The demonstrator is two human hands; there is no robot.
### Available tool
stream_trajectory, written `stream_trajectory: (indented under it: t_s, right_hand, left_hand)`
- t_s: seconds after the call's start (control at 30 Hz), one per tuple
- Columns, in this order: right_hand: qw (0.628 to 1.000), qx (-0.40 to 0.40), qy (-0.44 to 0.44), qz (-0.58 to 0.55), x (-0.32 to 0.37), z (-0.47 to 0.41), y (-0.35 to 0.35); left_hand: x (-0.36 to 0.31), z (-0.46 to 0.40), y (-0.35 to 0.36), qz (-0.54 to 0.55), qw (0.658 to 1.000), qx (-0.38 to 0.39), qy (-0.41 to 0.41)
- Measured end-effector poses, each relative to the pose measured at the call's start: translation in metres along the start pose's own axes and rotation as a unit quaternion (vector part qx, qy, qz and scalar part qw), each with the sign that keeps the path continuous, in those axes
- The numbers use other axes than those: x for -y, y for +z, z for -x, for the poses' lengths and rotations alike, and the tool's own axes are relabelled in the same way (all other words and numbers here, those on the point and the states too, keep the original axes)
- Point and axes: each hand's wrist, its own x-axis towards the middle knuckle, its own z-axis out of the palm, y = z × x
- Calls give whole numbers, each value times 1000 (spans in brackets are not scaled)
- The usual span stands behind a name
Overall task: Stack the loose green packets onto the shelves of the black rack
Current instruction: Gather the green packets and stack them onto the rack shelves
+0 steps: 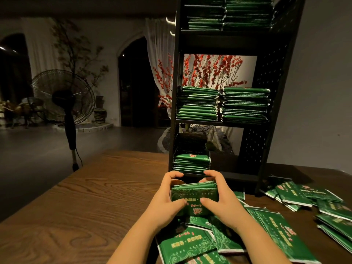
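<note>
**Squaring up a bundle before it goes on the bottom shelf**

Both hands, left hand (167,197) and right hand (219,195), have their fingers wrapped around a small bundle of green packets (194,193), held just near of the black rack (270,119). I'd tap the edges flush first, then slide it onto the short stack (191,162) on the lowest shelf. Plenty of loose packets (276,225) remain on the bench (95,197).
</note>
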Motion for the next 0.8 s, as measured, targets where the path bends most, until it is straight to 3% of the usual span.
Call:
stream_trajectory:
  t_s: [0.13, 0.63, 0.8]
  right_hand:
    - [999, -14, 26, 29, -2, -2, -5]
    - [980, 77, 76, 166, -6, -1, -19]
    - [989, 33, 66, 131, -3, -1, -20]
  left_hand:
    - [5, -4, -5, -31, 999, -36, -19]
    - [8, -4, -13, -191, 975, 17, -115]
    - [8, -6, -16, -173, 980, 8, -101]
